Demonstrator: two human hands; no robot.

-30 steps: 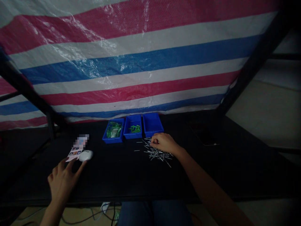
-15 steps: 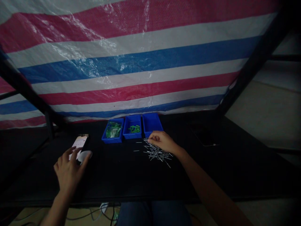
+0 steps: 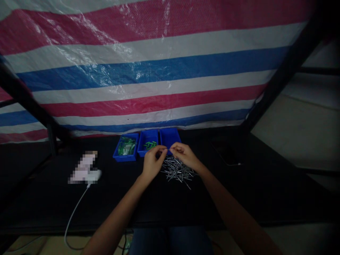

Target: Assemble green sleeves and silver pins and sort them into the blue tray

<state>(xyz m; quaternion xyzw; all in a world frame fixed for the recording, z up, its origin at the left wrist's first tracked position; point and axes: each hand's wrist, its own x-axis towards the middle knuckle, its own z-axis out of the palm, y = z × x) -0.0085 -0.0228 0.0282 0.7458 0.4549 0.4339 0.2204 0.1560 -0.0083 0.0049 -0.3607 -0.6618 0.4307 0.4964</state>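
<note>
Numerous thin, silvery, metal-looking rods point(image 3: 178, 170) lay heaped on the flat black table point(image 3: 191, 209) just beside the bare right hand point(image 3: 185, 155): probably light, stiff, slippery, best pinched mid-shaft. Bare left hand point(image 3: 153, 163) nearly met it near the rightmost blue plastic bin point(image 3: 170, 136), both pinched closed; held piece, if any, too small to tell.

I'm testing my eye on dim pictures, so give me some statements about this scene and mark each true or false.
1. Three blue bins stand in a row. True.
2. The middle bin holds red pieces. False: it holds green pieces.
3. The fingertips of the left hand and right hand are close together. True.
4. The pile of thin metal rods lies inside a bin. False: it lies on the black table.
5. A white cable runs past the table's near edge. True.
</note>
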